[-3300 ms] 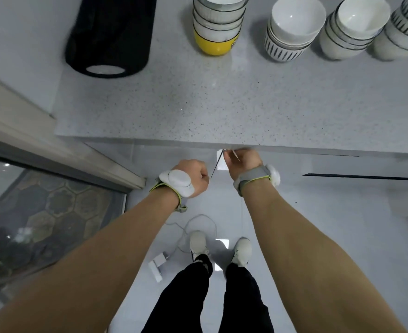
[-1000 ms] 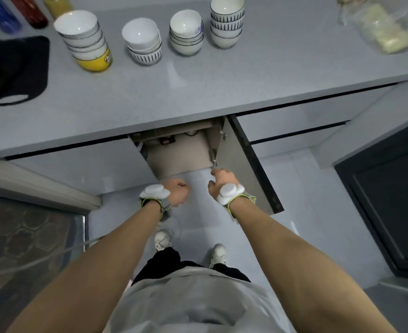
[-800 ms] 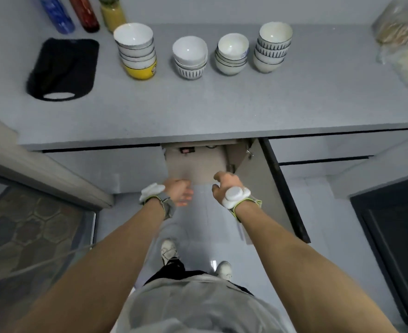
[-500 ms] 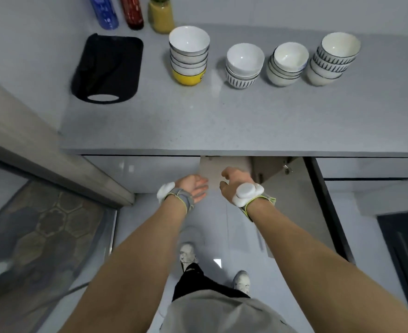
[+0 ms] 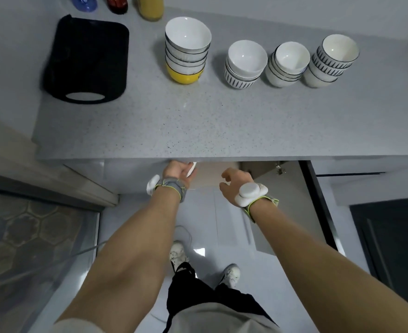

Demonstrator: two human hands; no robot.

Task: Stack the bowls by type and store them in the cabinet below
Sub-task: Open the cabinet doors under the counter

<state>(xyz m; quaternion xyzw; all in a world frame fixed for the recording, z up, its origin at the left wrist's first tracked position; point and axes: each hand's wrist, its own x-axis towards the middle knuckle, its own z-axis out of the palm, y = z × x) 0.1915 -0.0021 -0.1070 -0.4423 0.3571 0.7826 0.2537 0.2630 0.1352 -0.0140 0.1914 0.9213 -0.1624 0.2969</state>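
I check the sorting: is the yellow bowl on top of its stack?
No, the yellow bowl sits at the bottom, under white bowls.

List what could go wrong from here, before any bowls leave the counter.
1. The tallest stack, white bowls on a yellow bowl, leans in this view; lifted whole, it might topple.
2. The right cabinet door stands open beside the person's legs; a knee might hit it while bending down.
3. The left hand reaches under the counter edge, its grip hidden; knuckles could scrape there.
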